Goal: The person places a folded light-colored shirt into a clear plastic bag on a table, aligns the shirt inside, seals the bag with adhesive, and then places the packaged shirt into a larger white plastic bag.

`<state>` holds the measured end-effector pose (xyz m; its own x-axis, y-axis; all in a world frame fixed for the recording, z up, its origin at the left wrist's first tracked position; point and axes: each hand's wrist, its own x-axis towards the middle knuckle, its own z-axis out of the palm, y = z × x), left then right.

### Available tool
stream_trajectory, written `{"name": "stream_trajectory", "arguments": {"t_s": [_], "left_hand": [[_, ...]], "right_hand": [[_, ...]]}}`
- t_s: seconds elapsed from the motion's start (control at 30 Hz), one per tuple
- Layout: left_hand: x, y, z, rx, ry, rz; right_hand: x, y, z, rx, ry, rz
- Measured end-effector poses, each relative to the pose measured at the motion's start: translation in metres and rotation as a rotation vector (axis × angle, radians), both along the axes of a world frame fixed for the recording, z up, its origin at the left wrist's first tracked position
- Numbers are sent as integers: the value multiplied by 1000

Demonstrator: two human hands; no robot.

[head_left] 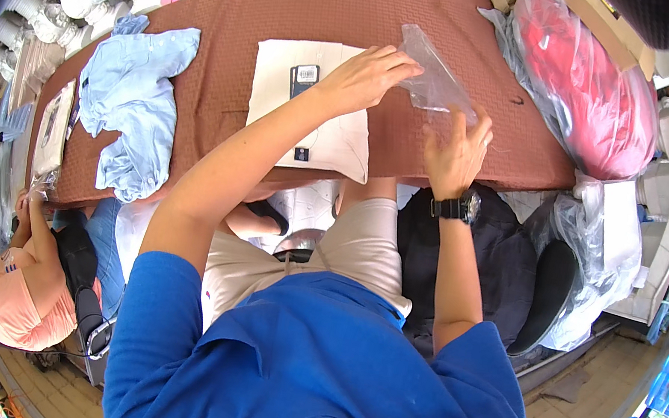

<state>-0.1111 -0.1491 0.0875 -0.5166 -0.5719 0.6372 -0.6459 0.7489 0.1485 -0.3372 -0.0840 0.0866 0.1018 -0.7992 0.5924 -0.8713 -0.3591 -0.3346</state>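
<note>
Between my hands hangs a clear plastic bag [437,73], creased and see-through, above the brown-covered table. Its upper left edge is pinched in the fingers of my left hand [369,78]. My right hand [455,151], with a black watch on the wrist, has its fingers and thumb curled at the bag's lower right end. Under my left forearm lies a folded cream garment [277,71] with a dark tag [305,77] bearing a white label. A small dark square label [301,154] sits near its lower edge; my forearm hides part of the garment.
A light blue shirt [140,93] lies crumpled at the left, beside a packed garment [54,128]. Red clothing in clear plastic [590,91] is heaped at the right end of the brown cloth [331,1]. Another person [36,294] sits at lower left. A black chair [465,263] stands beside me.
</note>
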Motion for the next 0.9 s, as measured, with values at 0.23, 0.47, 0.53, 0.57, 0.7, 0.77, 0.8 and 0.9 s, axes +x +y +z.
{"name": "stream_trajectory", "arguments": {"t_s": [0.23,0.47,0.53,0.57,0.7,0.77,0.8,0.9], "left_hand": [[70,-86,10,160,-99,253],[146,-156,144,-173,152,544],[152,-134,176,-365,178,525],[156,-121,183,-416,161,500],[178,-55,160,-530,93,403],[178,-26,114,-474,-24,354],[179,-14,90,-445,-87,330],[178,7,19,-233,-138,316]], "right_hand": [[42,-224,2,288,41,102],[156,-320,147,-33,-379,397],[172,-299,177,-181,-568,491],[177,-286,184,-293,-574,545],[181,-216,138,-509,-616,658],[166,-183,86,-461,-558,582],[161,-171,58,-370,-534,553],[151,-157,-20,-104,-477,507]]}}
